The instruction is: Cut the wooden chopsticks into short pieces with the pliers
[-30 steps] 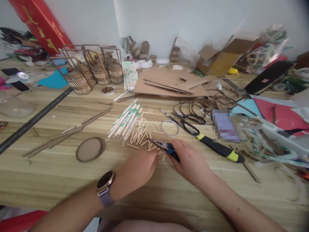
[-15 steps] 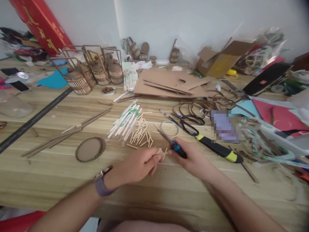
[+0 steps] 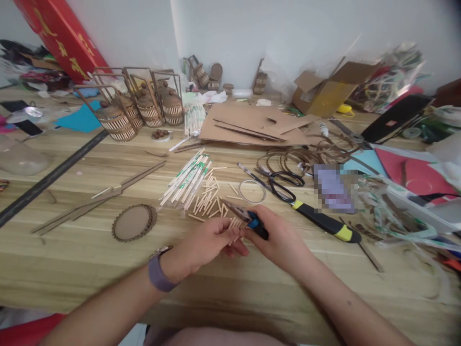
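Note:
My left hand (image 3: 212, 242) is closed on a small bundle of short wooden sticks (image 3: 235, 225), pinched near the fingertips. Close beside it, my right hand (image 3: 275, 233) is wrapped round the blue and black handles of a pair of pliers (image 3: 236, 210). The pliers' jaws point up and left, above the held sticks. Just beyond the hands lies a loose pile of cut short sticks (image 3: 209, 199). Paper-wrapped chopsticks (image 3: 189, 178) with green print lie behind that pile. A thin ring (image 3: 252, 191) rests on the table past my right hand.
Black scissors (image 3: 284, 185) and a black-and-yellow utility knife (image 3: 326, 220) lie to the right. Toothed cardboard discs (image 3: 133, 222) and cardboard strips (image 3: 97, 198) are at left. Small lidded baskets (image 3: 117, 122), a cardboard sheet (image 3: 245, 125) and an opened box (image 3: 324, 93) stand behind.
My right hand has shifted left, bringing the pliers' jaws over the sticks in my left hand. The pliers now point more to the left. My left hand has moved slightly right.

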A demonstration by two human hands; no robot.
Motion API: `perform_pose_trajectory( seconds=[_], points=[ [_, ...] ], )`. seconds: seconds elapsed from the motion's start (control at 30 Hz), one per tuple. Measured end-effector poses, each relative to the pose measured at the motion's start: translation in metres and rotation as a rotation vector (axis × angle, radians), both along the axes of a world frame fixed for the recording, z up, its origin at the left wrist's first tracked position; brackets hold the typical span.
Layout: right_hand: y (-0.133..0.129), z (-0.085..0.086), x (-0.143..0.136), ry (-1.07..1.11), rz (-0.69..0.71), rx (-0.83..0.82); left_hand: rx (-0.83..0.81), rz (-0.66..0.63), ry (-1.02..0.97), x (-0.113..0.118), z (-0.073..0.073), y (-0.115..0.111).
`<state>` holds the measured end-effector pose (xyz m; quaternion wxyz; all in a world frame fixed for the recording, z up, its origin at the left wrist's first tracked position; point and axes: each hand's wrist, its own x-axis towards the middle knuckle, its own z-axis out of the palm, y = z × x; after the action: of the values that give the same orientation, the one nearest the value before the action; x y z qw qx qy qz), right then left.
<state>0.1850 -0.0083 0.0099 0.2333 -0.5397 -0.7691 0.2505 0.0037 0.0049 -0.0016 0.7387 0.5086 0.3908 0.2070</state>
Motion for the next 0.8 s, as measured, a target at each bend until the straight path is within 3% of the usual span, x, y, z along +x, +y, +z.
perform_pose_trajectory(
  seconds=[0.13, 0.33, 0.5, 0.8],
  points=[
    [0.001, -0.005, -0.001, 0.088, -0.11, -0.001, -0.092, 0.029, -0.022, 0.001, 0.004, -0.001],
    [-0.001, -0.011, -0.004, 0.164, -0.093, 0.057, -0.138, 0.067, -0.06, 0.003, 0.003, -0.001],
    [-0.002, -0.011, -0.005, 0.225, -0.105, -0.03, -0.168, 0.055, -0.085, 0.002, 0.003, 0.0],
    [-0.006, -0.02, -0.007, 0.169, -0.1, 0.089, -0.206, 0.094, -0.095, 0.002, 0.003, -0.001]
  ],
)
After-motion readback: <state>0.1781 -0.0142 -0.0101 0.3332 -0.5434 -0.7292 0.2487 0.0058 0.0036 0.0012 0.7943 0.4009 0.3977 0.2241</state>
